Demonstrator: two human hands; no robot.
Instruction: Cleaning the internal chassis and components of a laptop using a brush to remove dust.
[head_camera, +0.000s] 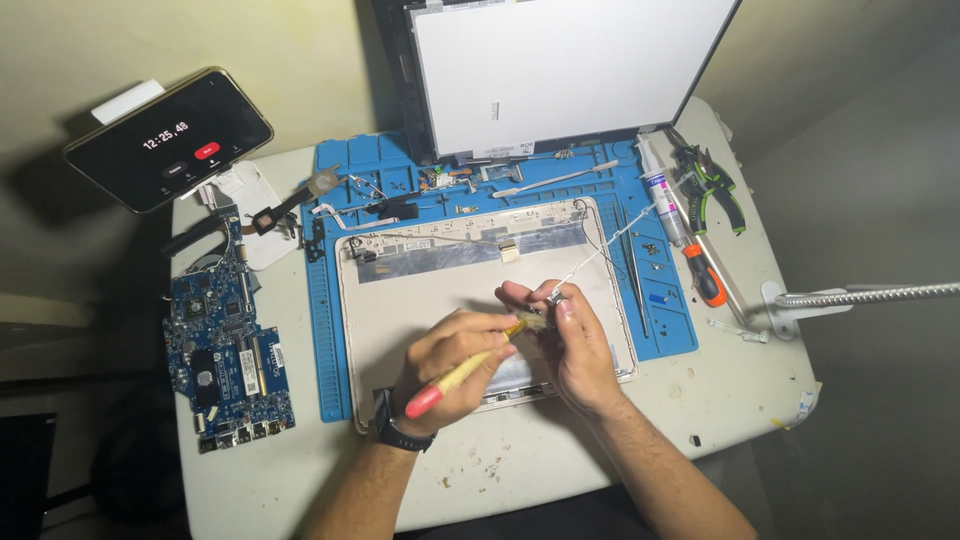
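Your left hand (455, 360) was closed around a brush (470, 368) with a yellow shaft and red end, its bristles laid against a small metal part (553, 297) pinched between the fingertips of your right hand (575, 345). That part hung at the near end of a thin cable (605, 250) which ran up and away to the right. Both hands hovered over the pale laptop lid (420, 290), which lay open side up on the blue mat (335, 330).

By the look of it, the teardown was well advanced: the mainboard (232, 360) was already out and lay to the left of the mat, the display panel (560, 70) leaned upright at the far edge, and loose screws and small parts sat in the mat's trays. The cleaning seemed to be in hand at the small part, and nothing pointed to reassembly having begun.

The table (700, 400) was a pale, worn top with crumbs of dirt near your forearms. A phone (168, 138) stood propped at the far left. On the right lay a paste syringe (662, 200), cutters (712, 185), a screwdriver (705, 280) and tweezers (632, 265). A gooseneck arm (870, 294) reached in from the right. The room around was dim, with a plain wall behind.
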